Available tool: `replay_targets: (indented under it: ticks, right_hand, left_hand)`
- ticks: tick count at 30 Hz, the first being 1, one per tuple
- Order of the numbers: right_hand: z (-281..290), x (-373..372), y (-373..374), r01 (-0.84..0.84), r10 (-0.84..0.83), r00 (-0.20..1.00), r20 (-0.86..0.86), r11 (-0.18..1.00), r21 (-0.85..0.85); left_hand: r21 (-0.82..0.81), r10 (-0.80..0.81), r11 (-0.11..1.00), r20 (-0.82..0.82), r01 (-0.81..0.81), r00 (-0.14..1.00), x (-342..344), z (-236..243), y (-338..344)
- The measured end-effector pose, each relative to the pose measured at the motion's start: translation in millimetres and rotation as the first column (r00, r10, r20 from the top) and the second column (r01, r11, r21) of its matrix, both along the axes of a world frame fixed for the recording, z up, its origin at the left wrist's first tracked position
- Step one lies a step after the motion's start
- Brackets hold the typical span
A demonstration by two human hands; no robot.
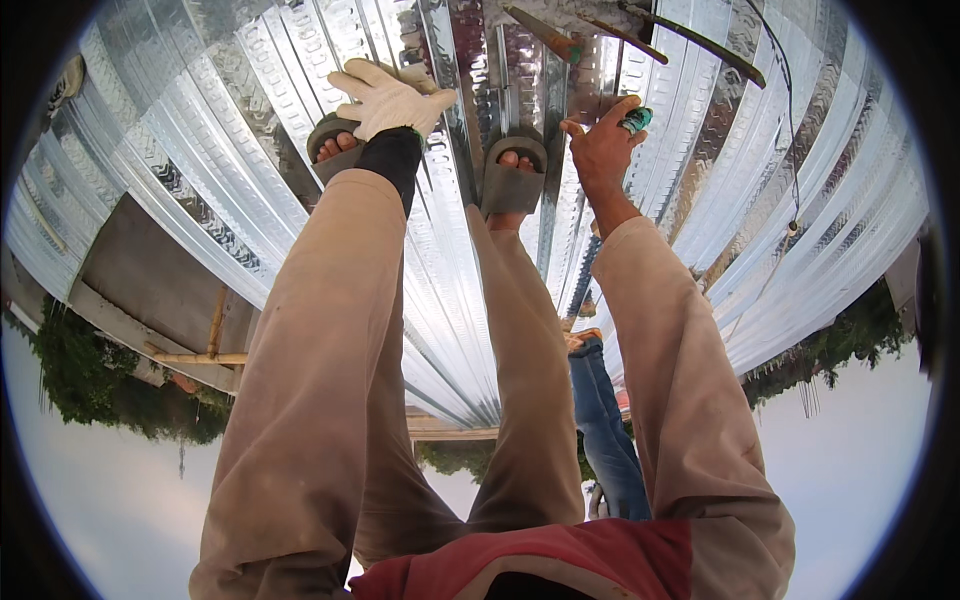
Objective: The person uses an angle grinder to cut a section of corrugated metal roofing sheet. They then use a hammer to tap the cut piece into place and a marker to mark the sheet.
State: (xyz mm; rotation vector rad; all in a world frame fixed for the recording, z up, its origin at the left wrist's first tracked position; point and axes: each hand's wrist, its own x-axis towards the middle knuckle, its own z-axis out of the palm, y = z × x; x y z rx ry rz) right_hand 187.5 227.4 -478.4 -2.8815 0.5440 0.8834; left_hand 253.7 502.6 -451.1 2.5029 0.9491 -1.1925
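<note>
My left hand [392,103], in a white work glove with a dark cuff, is spread over the ribbed shiny metal sheets [455,300]. A small pale piece [413,76] lies beside its fingers; whether the hand touches it I cannot tell. To the right is my right hand [603,150], bare, with thumb and index finger apart and the other fingers partly curled. A shiny green thing [636,120] shows at its outer fingers, its kind unclear. Between the hands is my foot in a grey slide sandal [514,185]; the other sandal [330,140] is beside the left glove.
Ahead lie a tapered tool [543,36] with a worn coloured end and two dark rods, one thin [625,38], one thicker [708,48]. A black cord [788,110] hangs at right. Another person's jeans leg [608,430] is behind me. Bamboo poles [215,320] border the left edge.
</note>
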Motion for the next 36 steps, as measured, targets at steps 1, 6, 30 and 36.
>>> replay_targets:
  ticks: [1,6,30,36]
  right_hand:
    - [1.7,1.7,1.6,0.004,-0.005,1.0,-0.03,1.0,-0.03]
    - [2.0,3.5,-1.9,0.007,-0.007,0.999,-0.032,1.0,-0.02]
    - [11.8,13.4,-0.5,0.103,-0.091,0.978,-0.187,0.993,0.055]
    - [4.7,6.1,-8.6,-0.024,0.024,1.0,0.004,0.998,0.057]
  left_hand:
    - [-0.011,0.018,1.0,-0.022,-0.018,1.0,0.7,2.5,-0.6]
    - [-0.05,0.048,0.998,-0.02,-0.049,0.999,6.4,7.5,-3.7]
    - [-0.029,0.041,0.999,-0.022,-0.042,0.999,-2.9,4.9,0.9]
    - [-0.058,-0.044,0.997,-0.019,0.043,0.999,3.0,7.7,7.0]
